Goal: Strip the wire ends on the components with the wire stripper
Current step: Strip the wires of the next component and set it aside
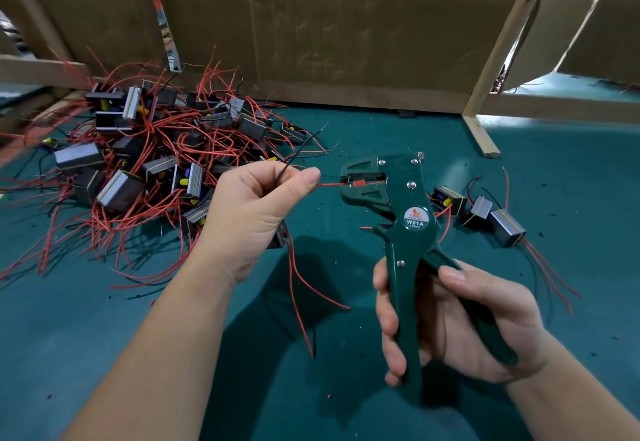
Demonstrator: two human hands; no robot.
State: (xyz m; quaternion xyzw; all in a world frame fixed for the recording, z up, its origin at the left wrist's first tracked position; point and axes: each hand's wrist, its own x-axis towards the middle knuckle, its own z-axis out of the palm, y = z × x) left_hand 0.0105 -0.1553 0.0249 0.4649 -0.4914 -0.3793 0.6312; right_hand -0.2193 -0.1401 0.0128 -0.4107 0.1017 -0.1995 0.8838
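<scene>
Both hands are up over the green mat (571, 170), well apart from each other and joined only by a wire. My left hand (252, 212) sits to the left of the wire stripper (412, 205), with the thumb and forefinger pinching a red wire (329, 184). That wire runs straight right from the fingertips into the mouth of the stripper's head. A thin black wire (298, 153) sticks up and to the right out of the same pinch.

My right hand (460, 323) is wrapped round the stripper's two green handles, fingers curled over the left one and thumb lying on the right one. It holds the tool upright with its head pointing left, and the handles stand in a narrow V. The wire end lies between the jaws, beside a red ribbed part, though I cannot tell whether they are biting it.

One component (280, 238) shows partly behind my left hand, lower left of the stripper's head, its red leads hanging down to the mat. Far left of the stripper lies the pile of components (138, 163), tangled in red wire. Just right of the stripper, three loose components (482, 208) rest in a row. A small red scrap (365, 228) lies close by the tool's left side. Behind the stripper stands a cardboard wall (346, 42), with a wooden post (502, 42) to the upper right.
</scene>
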